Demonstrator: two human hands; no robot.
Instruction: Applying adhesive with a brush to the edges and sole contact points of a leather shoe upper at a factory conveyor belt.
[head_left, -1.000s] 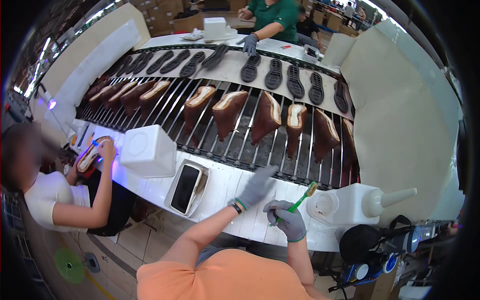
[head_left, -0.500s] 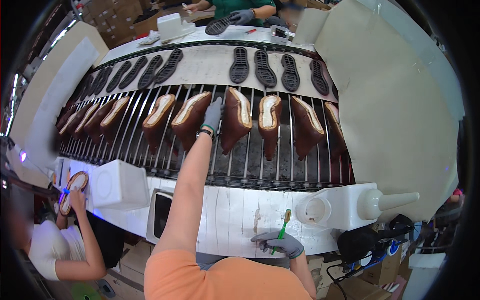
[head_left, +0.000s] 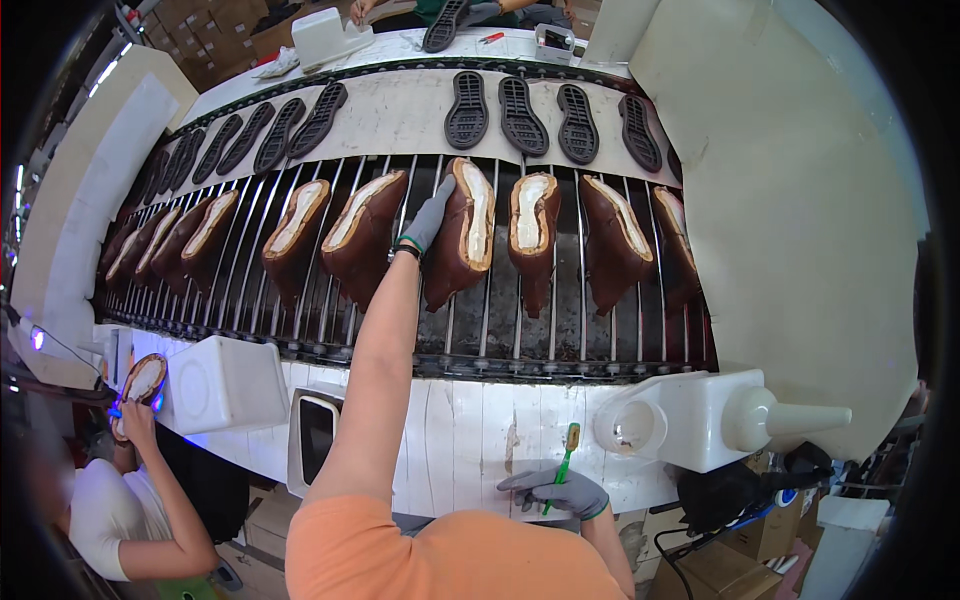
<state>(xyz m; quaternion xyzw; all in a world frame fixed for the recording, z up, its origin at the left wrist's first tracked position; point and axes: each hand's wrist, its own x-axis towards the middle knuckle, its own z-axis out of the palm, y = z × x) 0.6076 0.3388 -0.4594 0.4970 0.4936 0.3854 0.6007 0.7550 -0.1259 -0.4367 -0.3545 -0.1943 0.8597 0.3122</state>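
Note:
My left hand [head_left: 429,220], in a grey glove, reaches over the rack and grips a dark brown boot upper [head_left: 455,250] at its left side. The fingertips are partly hidden against the leather. This upper lies sole side up, showing a white bottom with a tan rim. Low over the white bench, my gloved right hand [head_left: 568,492] is closed around a small green-handled brush [head_left: 563,467], bristles up. Another boot upper [head_left: 365,225] lies just left of my left hand, and one more [head_left: 533,235] lies to the right.
A conveyor of metal bars [head_left: 398,325] carries several boot uppers. Black soles [head_left: 467,112] line a pale strip behind it. A white container with a round cup [head_left: 632,425] stands right, a white box [head_left: 225,382] left. One co-worker [head_left: 130,510] sits left; another's hands show across the line.
My left hand has come against the boot upper, which has turned slightly with its lower end to the left. The rack items shifted left. Across the line, a co-worker's sole turned upright.

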